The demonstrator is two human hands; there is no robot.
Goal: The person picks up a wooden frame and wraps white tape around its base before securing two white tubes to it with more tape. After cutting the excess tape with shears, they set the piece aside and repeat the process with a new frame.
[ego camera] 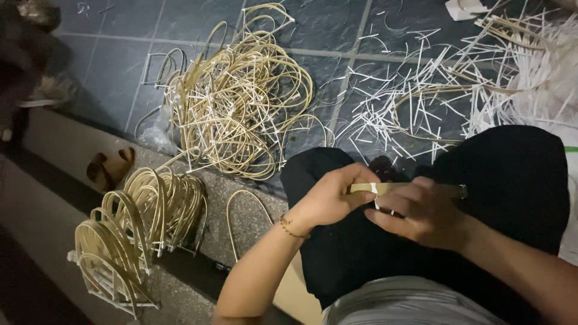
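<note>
Over the lap, the left hand (328, 195) and right hand (421, 210) pinch a tan cane strip (391, 188) bound with white tape (374, 191). A loose grip could let the tape unwind or the springy strip snap free.

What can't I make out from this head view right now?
- The middle of the tan strip: covered by the left hand and right hand.
- Whether the white band goes fully round the strip: far side hidden by fingers.
- Heap of white offcuts: cut off by the right edge.
- Dark shape top left: blurred and underlit.
- Lower stack of bent hoops: too dim to count.
</note>
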